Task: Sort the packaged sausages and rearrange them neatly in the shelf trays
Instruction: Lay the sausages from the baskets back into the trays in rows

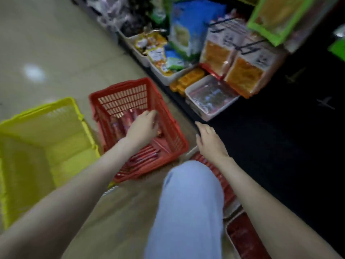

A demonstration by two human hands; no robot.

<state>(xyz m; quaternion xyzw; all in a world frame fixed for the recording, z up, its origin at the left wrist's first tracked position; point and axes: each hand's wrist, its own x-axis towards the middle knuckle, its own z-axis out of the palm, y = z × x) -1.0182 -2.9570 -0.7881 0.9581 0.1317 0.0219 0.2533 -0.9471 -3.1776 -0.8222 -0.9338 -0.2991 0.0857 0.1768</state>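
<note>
Head view: left hand (143,127) in one red basket (173,131), grip unclear; right hand (210,142) spread; one yellow basket (56,139).

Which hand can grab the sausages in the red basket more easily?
Left, probably. The left hand is inside the red basket, right over the sausage packs. The right hand is outside the basket, near the dark shelf, so it would have to cross over.

L grip (143,126) in red basket (123,101) over sausage pkgs (119,126)

Blur over left hand (142,128) and sausages (119,126)
</note>
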